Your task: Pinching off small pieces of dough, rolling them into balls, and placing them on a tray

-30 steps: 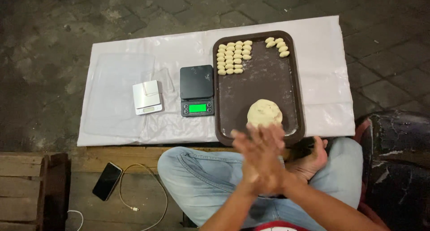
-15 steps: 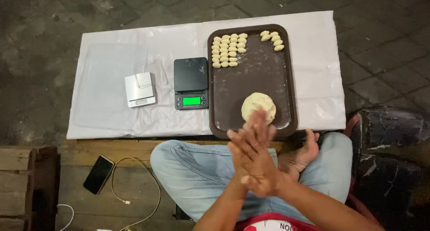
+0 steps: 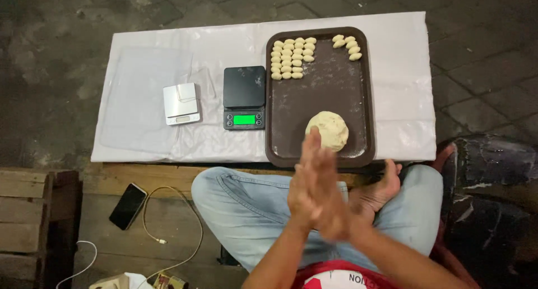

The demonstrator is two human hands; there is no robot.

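Pressing left hand (image 3: pixel 305 191) flat against right hand (image 3: pixel 330 202), contents unseen; we judge dough lump (image 3: pixel 327 130) soft, tacky, best cupped underneath.

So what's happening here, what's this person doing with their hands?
A person sits cross-legged with the left hand and right hand pressed palm to palm above the lap; whatever lies between them is hidden. Ahead, a brown tray holds a dough lump and rows of small shaped pieces, beside a black scale.
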